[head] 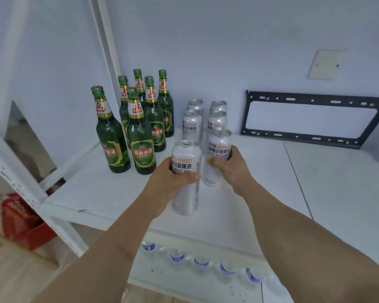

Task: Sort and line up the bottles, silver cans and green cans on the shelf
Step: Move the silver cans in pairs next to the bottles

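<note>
Fingers (185, 174) of each hand wrapped round an upright silver can (186, 162), tops up, on shelf (101, 193)

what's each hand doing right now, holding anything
Left hand: closed around the near silver can.
Right hand: closed around the silver can behind it, which stands on the shelf.

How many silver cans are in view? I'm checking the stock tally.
6. Two pairs stand by the wall; the left hand holds one, the right hand another. None looks hidden.
</note>
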